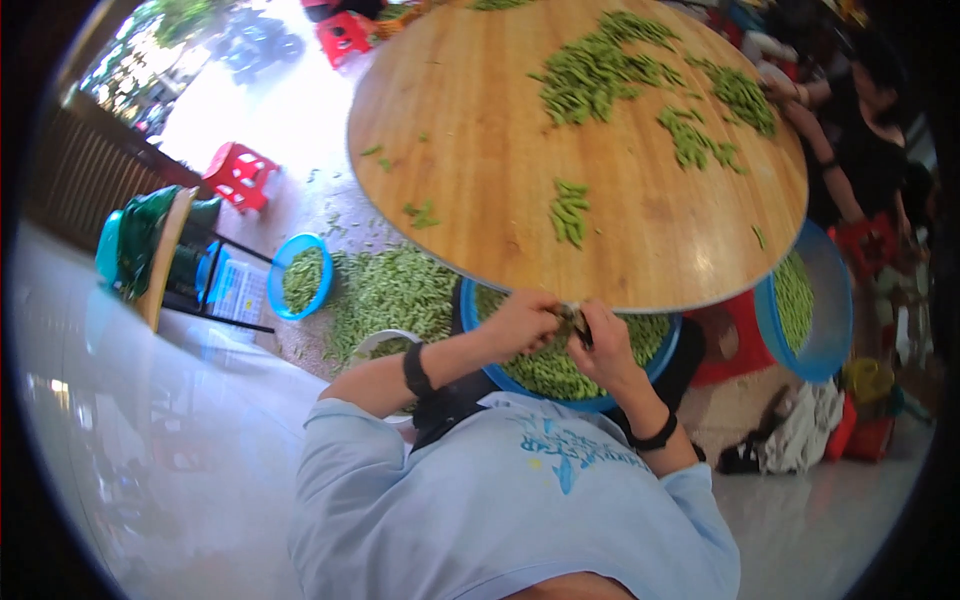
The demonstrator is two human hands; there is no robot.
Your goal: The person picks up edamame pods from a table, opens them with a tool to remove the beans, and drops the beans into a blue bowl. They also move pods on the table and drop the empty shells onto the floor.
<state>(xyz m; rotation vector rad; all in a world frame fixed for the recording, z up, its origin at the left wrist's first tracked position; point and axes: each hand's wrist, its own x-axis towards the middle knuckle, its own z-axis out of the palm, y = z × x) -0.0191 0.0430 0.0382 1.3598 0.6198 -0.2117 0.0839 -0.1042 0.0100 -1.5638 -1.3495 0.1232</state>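
My left hand (524, 322) and my right hand (606, 350) meet just off the near edge of a round wooden table (480, 150). The fingers of both are closed around a small brownish-green thing (567, 318), too small to name. Something dark shows at my right fingers; its kind is unclear. Directly below the hands stands a blue tub (590, 404) filled with green bean pods (545, 372). A small bunch of pods (570, 212) lies on the tabletop ahead of my hands, and a bigger heap (590, 80) lies farther back.
Loose pods (395, 295) cover the floor at left, around a white bucket (385, 340) and a blue basin (301, 277). Another blue basin (835, 300) of pods stands right. Red stools (240, 176) are left and right. A person (860, 130) reaches toward pods at far right.
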